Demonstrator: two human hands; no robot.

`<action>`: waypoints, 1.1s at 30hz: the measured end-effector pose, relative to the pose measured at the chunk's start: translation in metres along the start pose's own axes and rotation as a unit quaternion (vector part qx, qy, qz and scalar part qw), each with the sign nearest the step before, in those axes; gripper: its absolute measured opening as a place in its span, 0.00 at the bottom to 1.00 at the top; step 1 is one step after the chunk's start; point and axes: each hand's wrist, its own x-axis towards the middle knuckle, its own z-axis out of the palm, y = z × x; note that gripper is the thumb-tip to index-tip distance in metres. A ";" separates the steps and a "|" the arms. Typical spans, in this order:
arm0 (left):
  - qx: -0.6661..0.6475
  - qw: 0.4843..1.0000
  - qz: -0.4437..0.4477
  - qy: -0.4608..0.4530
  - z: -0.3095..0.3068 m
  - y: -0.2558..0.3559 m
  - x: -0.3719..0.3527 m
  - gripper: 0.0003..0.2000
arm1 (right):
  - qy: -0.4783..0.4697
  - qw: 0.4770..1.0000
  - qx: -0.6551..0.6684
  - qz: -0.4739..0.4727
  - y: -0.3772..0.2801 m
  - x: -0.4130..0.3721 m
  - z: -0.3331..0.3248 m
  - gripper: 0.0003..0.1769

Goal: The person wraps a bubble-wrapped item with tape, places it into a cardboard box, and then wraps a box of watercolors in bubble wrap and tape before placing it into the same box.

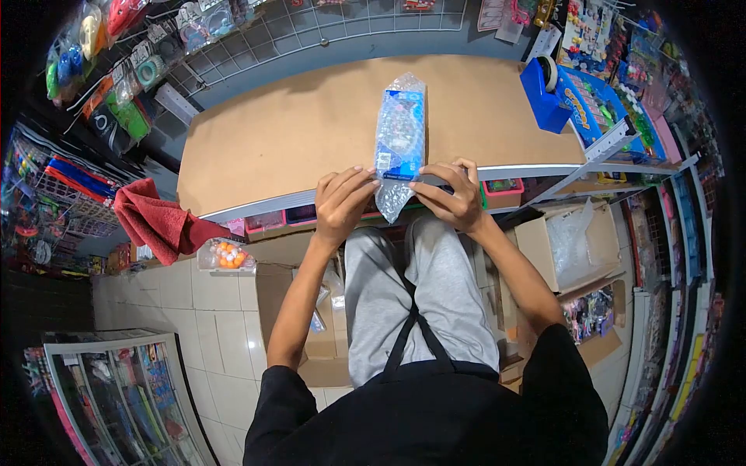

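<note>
A blue and white package (402,133) lies lengthwise on the brown tabletop, with clear bubble wrap (392,199) around it. The wrap sticks out past both ends, and its near flap hangs over the table's front edge. My left hand (342,203) is closed, thumb and fingers pinching the wrap at the package's near left corner. At the near right corner, my right hand (454,194) pinches the wrap in the same way, its fingers bent. A barcode shows close to my left fingertips. What exactly is inside the package is hard to see through the wrap.
A blue tape dispenser (545,93) stands at the table's right end. A red towel (159,221) hangs off the left corner, above a clear bin of orange balls (227,255). An open cardboard box (571,241) holding plastic wrap is at lower right. Hanging goods line the wire grid (326,35).
</note>
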 end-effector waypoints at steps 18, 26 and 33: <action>-0.022 0.997 0.045 -0.051 0.004 0.001 0.009 0.16 | 0.023 1.000 -0.004 0.002 -0.002 0.002 -0.003 0.13; -0.058 0.998 0.006 0.016 0.020 0.005 0.008 0.17 | 0.060 0.998 0.022 0.030 -0.004 0.007 -0.003 0.11; -0.098 0.993 -0.042 0.048 0.023 0.012 0.019 0.15 | 0.066 0.987 0.070 0.126 -0.010 0.013 -0.005 0.10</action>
